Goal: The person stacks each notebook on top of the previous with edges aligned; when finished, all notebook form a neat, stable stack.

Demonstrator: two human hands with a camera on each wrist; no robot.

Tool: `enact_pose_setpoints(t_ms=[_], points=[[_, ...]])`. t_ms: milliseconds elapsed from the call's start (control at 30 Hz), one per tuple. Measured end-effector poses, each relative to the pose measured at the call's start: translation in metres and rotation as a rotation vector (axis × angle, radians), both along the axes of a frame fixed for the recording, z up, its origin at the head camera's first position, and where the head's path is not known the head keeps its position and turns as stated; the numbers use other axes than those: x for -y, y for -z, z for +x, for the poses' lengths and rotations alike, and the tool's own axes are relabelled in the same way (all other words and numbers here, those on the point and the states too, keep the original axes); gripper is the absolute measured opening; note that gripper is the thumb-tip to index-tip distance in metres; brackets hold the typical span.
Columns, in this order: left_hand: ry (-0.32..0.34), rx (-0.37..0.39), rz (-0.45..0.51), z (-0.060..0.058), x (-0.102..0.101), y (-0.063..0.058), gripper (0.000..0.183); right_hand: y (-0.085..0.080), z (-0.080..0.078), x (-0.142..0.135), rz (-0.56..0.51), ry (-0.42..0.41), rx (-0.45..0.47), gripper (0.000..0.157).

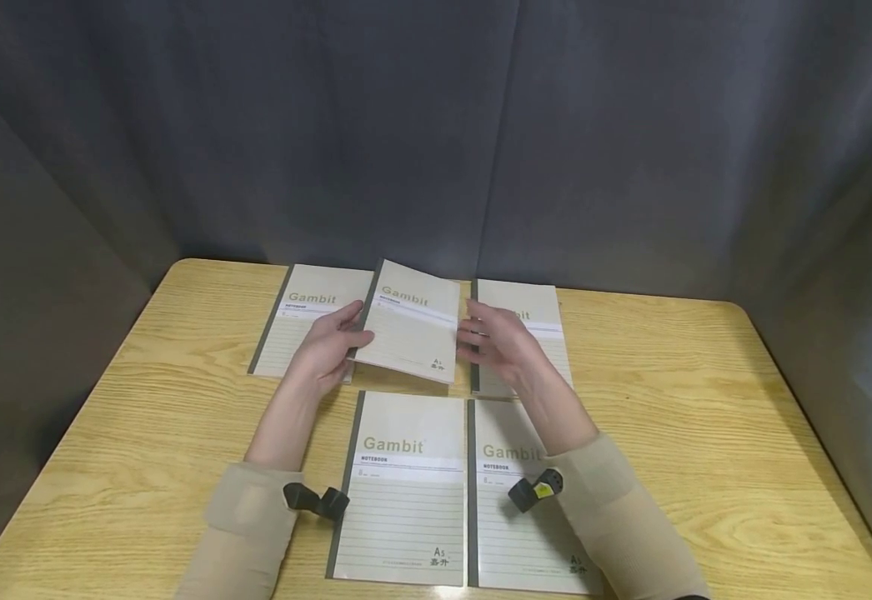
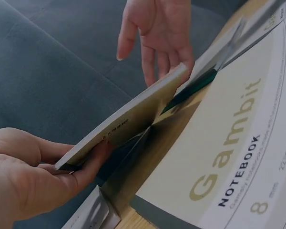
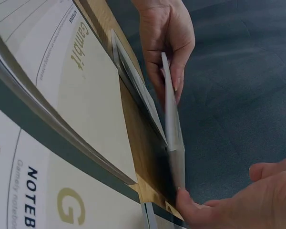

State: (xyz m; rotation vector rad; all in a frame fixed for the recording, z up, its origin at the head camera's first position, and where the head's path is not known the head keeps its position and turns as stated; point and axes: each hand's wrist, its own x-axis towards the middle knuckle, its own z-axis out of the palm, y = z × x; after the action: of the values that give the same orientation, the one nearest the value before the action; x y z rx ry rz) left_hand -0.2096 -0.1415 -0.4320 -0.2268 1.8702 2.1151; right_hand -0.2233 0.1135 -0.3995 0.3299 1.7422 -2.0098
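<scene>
My left hand (image 1: pixel 325 343) grips a Gambit notebook (image 1: pixel 409 329) by its dark spine edge, thumb on the cover and fingers beneath. The notebook is raised above the table and tilted, its underside with a barcode showing in the left wrist view. At its opposite edge is my right hand (image 1: pixel 507 340), fingers loosely spread and thumb apart from the cover; its fingertips are at the edge, and whether they touch is unclear. Below the hands lie a back-left notebook (image 1: pixel 274 337), partly covered by the held one, and a back-right notebook (image 1: pixel 518 292), partly hidden by my right hand.
Two more matching notebooks, a front-left one (image 1: pixel 406 508) and a front-right one (image 1: pixel 511 542), lie side by side near me on the wooden table (image 1: pixel 706 417). A dark grey curtain (image 1: pixel 436 133) hangs behind the table's far edge.
</scene>
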Motion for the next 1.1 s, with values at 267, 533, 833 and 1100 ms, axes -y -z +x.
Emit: enact_pose_setpoints(t_ms=[267,533,833,1100], points=[[-0.035,-0.021,0.052,0.001,-0.003,-0.007,0.076,0.003,0.001,0.000,-0.029,0.069,-0.072,0.025],[-0.087,-0.089,0.015,0.005,-0.022,-0.013,0.075,0.001,0.004,-0.005,0.037,-0.035,-0.178,0.069],[0.002,-0.131,-0.186,0.001,-0.060,-0.015,0.075,0.002,0.005,-0.055,0.064,-0.048,-0.219,0.069],[0.140,-0.166,-0.295,-0.006,-0.096,-0.014,0.073,0.006,0.011,-0.101,0.223,-0.040,-0.185,0.070]])
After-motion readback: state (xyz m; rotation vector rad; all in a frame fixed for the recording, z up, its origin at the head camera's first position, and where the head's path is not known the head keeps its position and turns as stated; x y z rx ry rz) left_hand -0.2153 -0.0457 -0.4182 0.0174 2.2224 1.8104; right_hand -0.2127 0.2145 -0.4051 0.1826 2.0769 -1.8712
